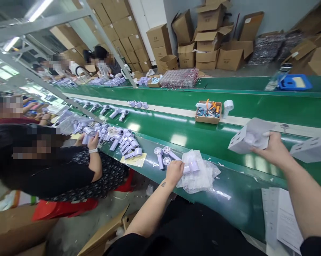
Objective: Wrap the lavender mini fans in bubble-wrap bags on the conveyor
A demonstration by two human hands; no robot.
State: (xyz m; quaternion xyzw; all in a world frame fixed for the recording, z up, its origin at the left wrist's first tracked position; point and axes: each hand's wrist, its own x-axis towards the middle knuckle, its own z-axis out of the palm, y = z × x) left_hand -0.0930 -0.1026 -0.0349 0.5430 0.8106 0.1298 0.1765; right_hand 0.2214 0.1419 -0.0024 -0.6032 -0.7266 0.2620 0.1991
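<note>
Green bench (240, 202), left hand (174, 171) obscuring fan handle (186, 169), right hand (274, 150) gripping box (238, 141)

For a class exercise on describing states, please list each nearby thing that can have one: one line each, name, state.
Left hand: fingers closed on the lilac fan
Lilac fan: on its side, over the plastic wrap
Plastic wrap: spread out, rumpled
Right hand: gripping the white box
White box: raised, tilted
Small cardboard box: open, filled
Ceiling light: lit
Green belt: running or stopped, cannot tell
</note>
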